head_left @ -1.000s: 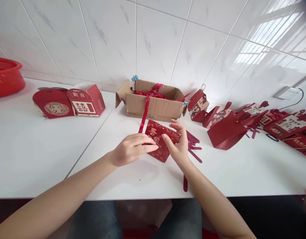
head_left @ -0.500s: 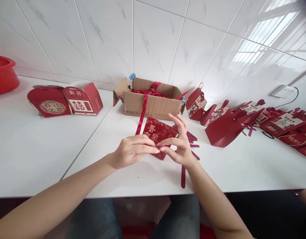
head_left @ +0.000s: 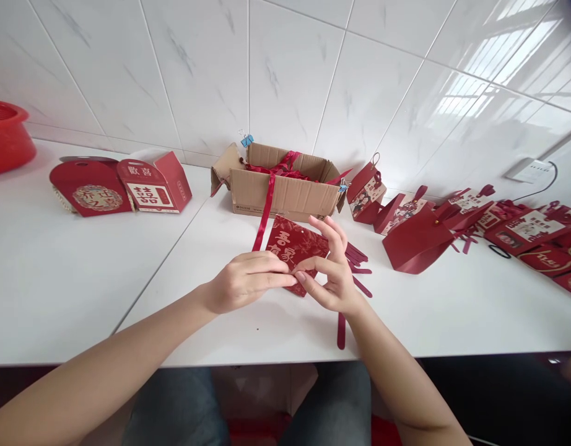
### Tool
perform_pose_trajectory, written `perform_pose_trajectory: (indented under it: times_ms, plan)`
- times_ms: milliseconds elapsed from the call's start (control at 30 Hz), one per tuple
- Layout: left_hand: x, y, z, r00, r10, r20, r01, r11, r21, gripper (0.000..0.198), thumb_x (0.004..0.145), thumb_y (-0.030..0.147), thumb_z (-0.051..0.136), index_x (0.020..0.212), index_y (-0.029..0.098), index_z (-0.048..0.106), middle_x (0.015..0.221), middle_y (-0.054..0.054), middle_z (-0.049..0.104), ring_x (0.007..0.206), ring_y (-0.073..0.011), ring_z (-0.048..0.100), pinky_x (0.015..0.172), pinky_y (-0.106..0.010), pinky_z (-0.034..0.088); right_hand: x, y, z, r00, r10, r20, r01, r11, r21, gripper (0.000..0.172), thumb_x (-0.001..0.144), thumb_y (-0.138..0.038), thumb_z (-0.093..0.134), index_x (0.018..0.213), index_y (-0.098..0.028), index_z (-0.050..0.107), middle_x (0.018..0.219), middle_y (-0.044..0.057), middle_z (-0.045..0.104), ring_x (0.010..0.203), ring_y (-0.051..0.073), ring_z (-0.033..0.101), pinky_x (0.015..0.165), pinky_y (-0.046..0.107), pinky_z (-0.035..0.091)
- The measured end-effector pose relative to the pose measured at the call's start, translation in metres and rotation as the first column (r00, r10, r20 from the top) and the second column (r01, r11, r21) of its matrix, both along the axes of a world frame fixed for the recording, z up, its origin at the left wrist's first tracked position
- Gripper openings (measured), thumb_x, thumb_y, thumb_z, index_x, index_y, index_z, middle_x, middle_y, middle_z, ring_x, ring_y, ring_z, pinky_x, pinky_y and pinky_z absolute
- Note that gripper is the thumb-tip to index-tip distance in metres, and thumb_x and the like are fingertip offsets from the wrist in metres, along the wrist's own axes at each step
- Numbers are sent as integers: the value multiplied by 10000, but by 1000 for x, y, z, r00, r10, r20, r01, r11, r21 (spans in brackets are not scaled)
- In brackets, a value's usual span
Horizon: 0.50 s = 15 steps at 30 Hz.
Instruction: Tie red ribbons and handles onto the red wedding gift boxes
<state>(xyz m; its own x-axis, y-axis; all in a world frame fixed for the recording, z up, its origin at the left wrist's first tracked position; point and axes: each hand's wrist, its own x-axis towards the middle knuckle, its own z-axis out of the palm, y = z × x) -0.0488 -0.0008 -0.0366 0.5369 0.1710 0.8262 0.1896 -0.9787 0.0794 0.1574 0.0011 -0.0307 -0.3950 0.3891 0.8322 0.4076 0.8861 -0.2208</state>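
In front of me a red card piece (head_left: 285,238) with gold characters and a small hole lies tilted over the table; whether it is flat or a folded box I cannot tell. My left hand (head_left: 248,279) holds its lower left edge, fingers laid together over it. At the lower edge my right hand (head_left: 329,269) pinches with thumb and index finger, its other fingers raised, and the two hands' fingertips meet. What lies under the fingertips is hidden. Several dark red strips (head_left: 357,260) lie partly behind my right hand, and one more strip (head_left: 341,331) lies below it.
Behind my hands stands an open cardboard box (head_left: 285,193) with red ribbon (head_left: 265,214) hanging over its front. Red gift boxes (head_left: 100,189) sit at left near a red basin (head_left: 9,139). More red boxes (head_left: 418,241) line the right side. A person's dark clothing (head_left: 499,396) shows at lower right.
My right hand's raised fingers have shifted slightly left. Both hands stay at the card's lower edge, and the card has barely moved.
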Motion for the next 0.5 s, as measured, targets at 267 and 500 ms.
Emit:
perform_pose_trajectory:
  times_ms: [267, 500]
  plan:
    - [-3, 0, 4, 997, 62, -33, -60, 996, 64, 239, 875, 121, 590, 1068, 243, 659, 911, -58, 715, 823, -159, 654, 712, -269, 568, -2, -4, 2, 999, 19, 49, -19, 1000, -7, 119, 856, -201, 523, 785, -212, 619, 1484, 37, 328, 1361, 306, 338, 1157, 564, 193]
    - [-3, -5, 15, 981, 145, -132, -97, 944, 315, 148, 849, 113, 621, 960, 195, 675, 867, -43, 736, 786, -165, 687, 718, -278, 591, 1, -8, 3, 995, 20, 93, -8, 991, -134, 129, 842, -201, 538, 755, -206, 633, 1447, 52, 368, 1406, 343, 224, 1139, 597, 179]
